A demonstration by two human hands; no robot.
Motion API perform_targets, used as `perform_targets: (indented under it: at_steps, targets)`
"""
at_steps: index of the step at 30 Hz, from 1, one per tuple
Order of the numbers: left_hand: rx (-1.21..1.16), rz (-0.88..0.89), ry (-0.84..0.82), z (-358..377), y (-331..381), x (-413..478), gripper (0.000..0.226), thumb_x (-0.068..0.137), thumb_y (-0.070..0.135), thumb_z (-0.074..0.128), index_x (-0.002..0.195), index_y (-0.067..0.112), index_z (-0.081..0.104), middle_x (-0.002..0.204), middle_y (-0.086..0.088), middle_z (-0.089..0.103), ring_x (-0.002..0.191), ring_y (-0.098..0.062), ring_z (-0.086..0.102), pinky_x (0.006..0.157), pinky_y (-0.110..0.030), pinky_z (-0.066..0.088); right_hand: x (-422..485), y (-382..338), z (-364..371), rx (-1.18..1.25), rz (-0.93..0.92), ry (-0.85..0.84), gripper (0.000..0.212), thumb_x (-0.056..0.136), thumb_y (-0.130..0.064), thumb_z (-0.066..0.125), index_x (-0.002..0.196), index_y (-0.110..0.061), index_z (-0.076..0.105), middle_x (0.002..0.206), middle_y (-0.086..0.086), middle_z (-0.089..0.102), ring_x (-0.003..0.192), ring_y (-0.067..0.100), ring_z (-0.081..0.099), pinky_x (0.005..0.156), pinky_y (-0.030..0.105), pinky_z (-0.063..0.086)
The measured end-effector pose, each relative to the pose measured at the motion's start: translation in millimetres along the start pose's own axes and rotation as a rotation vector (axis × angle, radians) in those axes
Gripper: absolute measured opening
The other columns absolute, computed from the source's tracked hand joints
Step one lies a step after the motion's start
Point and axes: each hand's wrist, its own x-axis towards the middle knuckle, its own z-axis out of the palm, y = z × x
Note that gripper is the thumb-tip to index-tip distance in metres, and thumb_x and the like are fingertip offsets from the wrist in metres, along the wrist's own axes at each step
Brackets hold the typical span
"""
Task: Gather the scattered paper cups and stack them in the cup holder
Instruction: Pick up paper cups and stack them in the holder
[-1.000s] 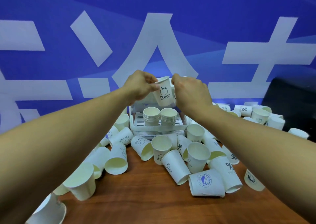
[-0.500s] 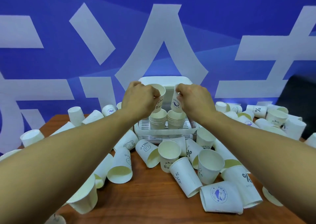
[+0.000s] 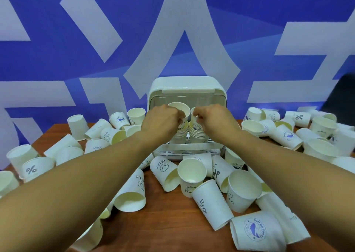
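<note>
- White plastic cup holder [image 3: 187, 87], lid raised, stands at the far middle of the wooden table [image 3: 169, 230], against a blue wall with pale lettering [image 3: 184, 59].
- Left hand [image 3: 160, 122] pinches the rim of an upright "Bear" cup [image 3: 179, 108], seated on the left stack [image 3: 180, 133] inside the holder.
- Right hand [image 3: 215, 120] grips a second cup [image 3: 194, 114], mostly hidden by the fingers, over the right stack [image 3: 197, 134].
- Two stacks stand side by side, touching or nearly so.
- Scattered paper cups [image 3: 192, 176] lie tipped or upright on every side of the holder; near right, one lies printed with a whale emblem [image 3: 255, 229].
</note>
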Motion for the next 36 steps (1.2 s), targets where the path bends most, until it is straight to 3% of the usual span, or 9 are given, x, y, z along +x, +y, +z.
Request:
perform_targets:
  at_steps: [6, 9, 13, 19, 21, 24, 27, 31, 36]
  targets:
    - [0.009, 0.016, -0.176, 15, 0, -2, 0.029, 0.095, 0.022, 0.051, 0.114, 0.032, 0.07, 0.099, -0.012, 0.068, 0.078, -0.033, 0.06, 0.063, -0.034, 0.048, -2, 4, 12, -0.002, 0.016, -0.109, 0.034, 0.09, -0.008, 0.056, 0.113, -0.031, 0.066, 0.098, 0.006, 0.069, 0.084, 0.029, 0.062, 0.067, 0.031, 0.048]
    - [0.024, 0.031, -0.242, 22, 2, -4, 0.028, 0.09, 0.014, 0.051, 0.103, 0.029, 0.071, 0.094, -0.013, 0.067, 0.075, -0.033, 0.054, 0.058, -0.033, 0.037, -6, 3, 15, -0.035, -0.004, -0.167, 0.029, 0.086, -0.005, 0.056, 0.101, -0.027, 0.067, 0.091, 0.007, 0.066, 0.073, 0.027, 0.054, 0.06, 0.03, 0.037]
    - [-0.002, 0.035, -0.26, 28, 0, -4, 0.037, 0.087, 0.009, 0.05, 0.113, 0.028, 0.069, 0.102, -0.012, 0.067, 0.083, -0.034, 0.057, 0.061, -0.031, 0.036, -10, -4, 17, -0.035, -0.004, -0.201, 0.03, 0.083, -0.001, 0.056, 0.097, -0.024, 0.066, 0.084, 0.004, 0.062, 0.073, 0.026, 0.055, 0.06, 0.029, 0.038]
    - [-0.08, 0.035, -0.23, 30, -4, -12, 0.03, 0.092, 0.012, 0.051, 0.116, 0.026, 0.064, 0.115, -0.005, 0.063, 0.095, -0.029, 0.056, 0.062, -0.031, 0.034, -12, -8, 12, 0.005, -0.024, -0.257, 0.033, 0.08, 0.001, 0.053, 0.067, -0.028, 0.043, 0.08, 0.004, 0.056, 0.073, 0.027, 0.053, 0.057, 0.032, 0.041]
    - [-0.134, 0.015, -0.157, 29, -1, -19, 0.038, 0.093, 0.019, 0.055, 0.13, 0.027, 0.057, 0.131, -0.002, 0.056, 0.115, -0.027, 0.053, 0.079, -0.035, 0.042, -18, -10, 6, -0.025, -0.059, -0.235, 0.017, 0.086, -0.008, 0.057, 0.088, -0.025, 0.061, 0.097, 0.004, 0.061, 0.087, 0.025, 0.055, 0.066, 0.035, 0.048]
    - [-0.165, 0.018, -0.007, 15, 12, -32, 0.04, 0.09, 0.022, 0.059, 0.129, 0.027, 0.059, 0.129, 0.001, 0.057, 0.115, -0.023, 0.053, 0.087, -0.037, 0.044, -33, -16, -4, 0.009, -0.077, -0.086, 0.028, 0.091, -0.02, 0.057, 0.118, -0.019, 0.062, 0.11, 0.002, 0.061, 0.105, 0.023, 0.053, 0.083, 0.039, 0.05]
    - [-0.193, 0.047, -0.024, -6, 32, -51, 0.031, 0.084, 0.027, 0.057, 0.113, 0.031, 0.067, 0.112, 0.004, 0.067, 0.101, -0.023, 0.06, 0.077, -0.035, 0.046, -58, -27, -19, 0.082, -0.06, 0.033, 0.027, 0.089, -0.023, 0.06, 0.116, -0.021, 0.064, 0.111, 0.0, 0.064, 0.102, 0.021, 0.056, 0.082, 0.036, 0.049]
    - [-0.213, 0.077, -0.111, -23, 58, -87, 0.03, 0.078, 0.034, 0.052, 0.105, 0.035, 0.067, 0.1, 0.005, 0.069, 0.092, -0.021, 0.062, 0.072, -0.034, 0.049, -98, -41, -34, 0.085, -0.029, -0.065, 0.029, 0.086, -0.03, 0.063, 0.114, -0.024, 0.062, 0.113, -0.001, 0.065, 0.101, 0.019, 0.058, 0.083, 0.034, 0.05]
    - [-0.21, 0.061, -0.034, -36, 80, -126, 0.025, 0.08, 0.04, 0.059, 0.102, 0.032, 0.068, 0.106, 0.007, 0.066, 0.097, -0.02, 0.057, 0.075, -0.033, 0.04, -153, -53, -46, 0.037, 0.043, -0.106, 0.035, 0.087, -0.038, 0.062, 0.119, -0.026, 0.058, 0.117, -0.003, 0.062, 0.106, 0.018, 0.057, 0.086, 0.035, 0.048]
